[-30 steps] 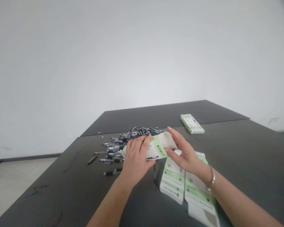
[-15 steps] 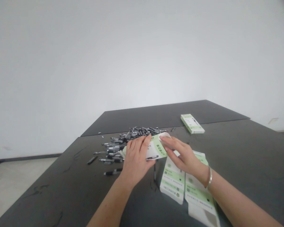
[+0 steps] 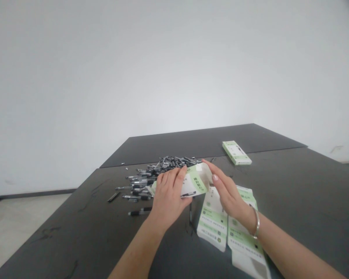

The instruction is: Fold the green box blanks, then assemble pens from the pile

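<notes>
My left hand [image 3: 170,193] is closed around a green and white cardboard pen box [image 3: 196,181], held tilted above the table. A pen is printed on its face. The right end of this box is open, with a flap [image 3: 205,170] standing up. At that end, the fingers of my right hand [image 3: 228,192] bend round the flap's edge, the thumb apart from the index finger. Below my right hand lie two flattened boxes, a left one [image 3: 212,224] and a right one [image 3: 246,240]. Behind my left hand spreads a pile of black and clear pens [image 3: 145,180].
A closed green and white box [image 3: 237,152] lies toward the back right of the black table [image 3: 302,201]. Loose pens [image 3: 138,213] rest left of my left hand. A small dark piece [image 3: 113,197] lies farther left. A pale wall [image 3: 174,77] stands behind the table.
My right hand's fingers have shifted from the inside of the box's end to its outer right edge, spreading apart. The flap now shows more. My left hand keeps its hold.
</notes>
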{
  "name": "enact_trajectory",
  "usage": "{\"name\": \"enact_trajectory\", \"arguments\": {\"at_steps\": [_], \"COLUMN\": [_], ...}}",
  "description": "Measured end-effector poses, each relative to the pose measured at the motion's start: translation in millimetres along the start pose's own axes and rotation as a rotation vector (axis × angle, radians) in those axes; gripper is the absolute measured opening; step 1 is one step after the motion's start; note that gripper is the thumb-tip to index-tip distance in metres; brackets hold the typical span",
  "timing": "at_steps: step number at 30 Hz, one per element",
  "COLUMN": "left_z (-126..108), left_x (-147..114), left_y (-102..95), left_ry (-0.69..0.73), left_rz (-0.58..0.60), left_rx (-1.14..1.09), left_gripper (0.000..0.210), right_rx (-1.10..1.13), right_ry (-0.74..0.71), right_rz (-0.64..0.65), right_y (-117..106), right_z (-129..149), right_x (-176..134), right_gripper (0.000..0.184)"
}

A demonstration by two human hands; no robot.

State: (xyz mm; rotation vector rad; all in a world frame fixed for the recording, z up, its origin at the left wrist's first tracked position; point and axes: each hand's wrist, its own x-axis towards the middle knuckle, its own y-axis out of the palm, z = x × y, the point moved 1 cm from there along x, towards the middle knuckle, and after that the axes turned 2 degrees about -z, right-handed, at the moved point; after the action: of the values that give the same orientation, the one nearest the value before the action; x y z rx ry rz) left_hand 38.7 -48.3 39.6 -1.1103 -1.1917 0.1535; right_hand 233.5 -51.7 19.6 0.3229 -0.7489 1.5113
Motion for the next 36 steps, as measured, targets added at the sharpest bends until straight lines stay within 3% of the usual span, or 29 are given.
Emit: {"name": "enact_trajectory", "arguments": {"at_steps": [5,20,36], "left_z": [-1.0,-5.2,-7.6], "left_x": [0.3,-1.7,-1.9], "left_y": [0.2,1.7,1.4], "left_ry": [-0.012,-0.017,-0.030], "left_rz": [0.014,0.032,0.031], "left_rx": [0.012,0.002,0.031], "left_gripper": [0.076,0.077,0.076], "right_rx": [0.091,-0.044,-0.113], "right_ry": [0.124,0.043,0.033], "right_rz": [-0.003,0.027,0.056], "right_y": [5.9,13.7,15.3], "right_z": [-2.7,2.3,1.3], "right_x": [0.6,1.4,-2.4], "right_gripper": [0.042,0.037,0.045]}}
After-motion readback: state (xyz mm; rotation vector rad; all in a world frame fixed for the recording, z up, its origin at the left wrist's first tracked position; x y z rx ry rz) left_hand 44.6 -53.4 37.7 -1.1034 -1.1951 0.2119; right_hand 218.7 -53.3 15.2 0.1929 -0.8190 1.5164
